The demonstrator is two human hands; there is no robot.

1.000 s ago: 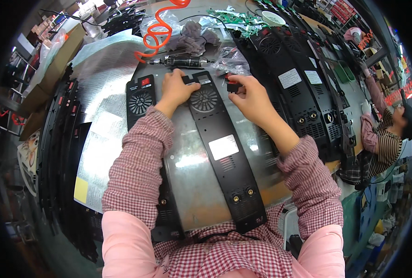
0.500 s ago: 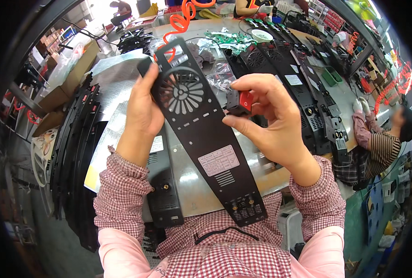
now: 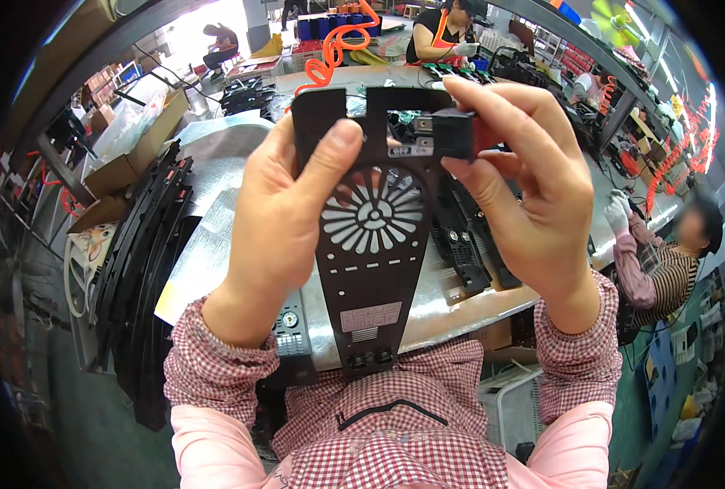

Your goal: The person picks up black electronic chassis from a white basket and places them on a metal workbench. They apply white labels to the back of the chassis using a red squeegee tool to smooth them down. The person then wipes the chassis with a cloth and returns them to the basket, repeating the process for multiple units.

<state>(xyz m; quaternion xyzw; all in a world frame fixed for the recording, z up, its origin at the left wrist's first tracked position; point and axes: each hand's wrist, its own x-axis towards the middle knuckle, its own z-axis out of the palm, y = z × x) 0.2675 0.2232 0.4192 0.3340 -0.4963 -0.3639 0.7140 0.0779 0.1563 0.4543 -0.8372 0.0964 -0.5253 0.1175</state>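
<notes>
Black panel raised in both hands

Black panel (image 3: 372,244) is hanging upright above the tabletop (image 3: 215,244). Left hand (image 3: 285,216) is wrapping its grip closed around the left edge, thumb across the front. Right hand (image 3: 525,191) is pinching a small black-and-red switch (image 3: 452,134) into the top cutout.

Open air around the raised panel (image 3: 370,236), held up close by the left hand (image 3: 285,212) and right hand (image 3: 513,175), well clear of the bench (image 3: 215,204). Bare foil-covered stretch of bench at left of the panel, passable. Blocked further left by a stack of black panels (image 3: 138,277) on edge, with cardboard boxes (image 3: 126,155) behind. Crowded under and right of the right hand by black units (image 3: 468,244) lying close together. Far bench end cluttered: orange coiled hose (image 3: 330,49), small parts. Right side closed by a seated co-worker (image 3: 664,261).
</notes>
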